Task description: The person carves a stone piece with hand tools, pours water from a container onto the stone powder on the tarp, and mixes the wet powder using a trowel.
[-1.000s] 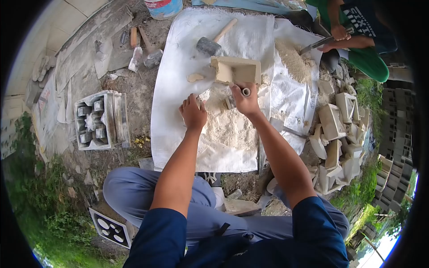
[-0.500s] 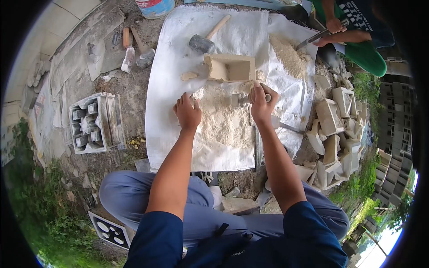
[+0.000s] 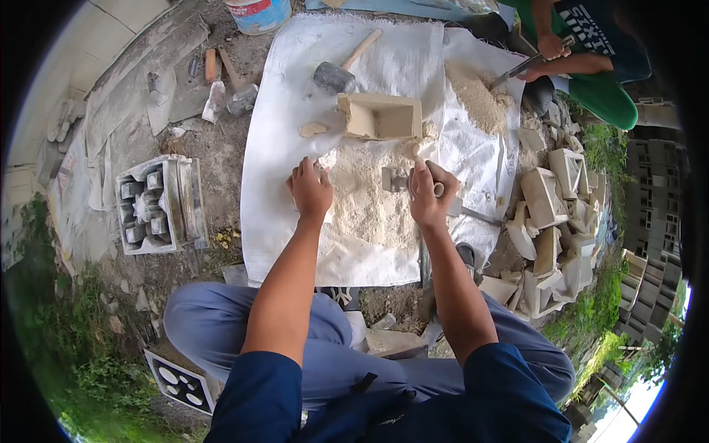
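Note:
My right hand (image 3: 432, 193) is closed round a short-handled tool with a flat metal head (image 3: 394, 179). The head points left over crumbly pale rubble (image 3: 369, 203), and the round handle end shows beside my fingers. My left hand (image 3: 310, 190) rests at the rubble's left edge, fingers curled; what lies under them is mostly hidden. Just beyond both hands sits a hollow pale stone block (image 3: 380, 117), its open side facing me. A rubber mallet (image 3: 334, 77) with a wooden handle lies behind it on the white sheet (image 3: 277, 148).
A co-worker's hands (image 3: 552, 48) hold a long blade at the upper right, near a powder heap (image 3: 476, 92). Broken hollow blocks (image 3: 544, 198) are piled at right. A metal mould (image 3: 148, 205), hammer (image 3: 241, 96) and bucket (image 3: 258, 13) stand or lie leftward.
My right hand and its tool have drawn slightly toward me, away from the block. My left hand stays nearly in place. The co-worker's blade has shifted a little.

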A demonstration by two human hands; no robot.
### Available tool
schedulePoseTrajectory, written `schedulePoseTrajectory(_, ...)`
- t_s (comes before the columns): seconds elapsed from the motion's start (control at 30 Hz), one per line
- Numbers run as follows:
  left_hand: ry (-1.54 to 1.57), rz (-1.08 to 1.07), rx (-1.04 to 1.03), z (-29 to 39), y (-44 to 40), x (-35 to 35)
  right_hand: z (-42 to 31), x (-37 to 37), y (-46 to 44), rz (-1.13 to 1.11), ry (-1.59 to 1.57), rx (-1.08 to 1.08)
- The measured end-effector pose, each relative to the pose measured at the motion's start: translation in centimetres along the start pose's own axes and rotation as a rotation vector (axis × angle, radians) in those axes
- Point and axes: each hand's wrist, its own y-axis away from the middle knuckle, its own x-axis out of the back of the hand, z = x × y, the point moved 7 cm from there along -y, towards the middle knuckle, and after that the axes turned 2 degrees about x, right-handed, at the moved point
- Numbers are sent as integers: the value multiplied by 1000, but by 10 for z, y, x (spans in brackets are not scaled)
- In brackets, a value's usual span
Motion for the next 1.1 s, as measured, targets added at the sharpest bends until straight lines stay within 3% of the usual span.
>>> schedulePoseTrajectory(0.1, 2, 33, -44, 4, 2, 3, 4, -12, 6, -101, 225, 92)
schedulePoseTrajectory(0.13, -3, 30, -21, 4, 0, 2, 9, -13, -7, -68, 223, -38)
schedulePoseTrajectory(0.27, 23, -27, 11, 7, 0, 6, -8, -2, 2, -29, -124, -39)
schedulePoseTrajectory(0.37, 12, 11, -24, 6, 0, 5, 23, -12, -1, -92, 121, -29)
schedulePoseTrajectory(0.4, -4, 26, -26, 7, 1, 5, 24, -13, -10, -35, 59, -95)
schedulePoseTrajectory(0.5, -9, -45, 51, 0, -1, -1, -16, -10, 7, -61, 74, 93)
schedulePoseTrajectory(0.57, -17, -56, 5, 6, 0, 5, -5, -23, 16, -144, 216, 87)
schedulePoseTrajectory(0.63, -5, -19, -12, 8, 0, 5, 2, -29, 2, -114, 164, -87)
schedulePoseTrajectory(0.77, 7, -65, 57, 0, 2, 4, -7, -12, 20, -58, 33, 13)
schedulePoseTrajectory(0.83, -28, -58, 9, 5, 0, 2, 1, -26, 21, -155, 206, 52)
schedulePoseTrajectory(0.87, 2, -31, 8, 7, 0, 4, 2, -27, 15, -152, 162, -46)
schedulePoseTrajectory(1.0, -3, -32, 34, 1, -1, 0, -13, -15, 35, -139, 83, 64)
schedulePoseTrajectory(1.1, -18, -30, -3, 6, 0, 3, 11, -22, 31, -93, 82, -66)
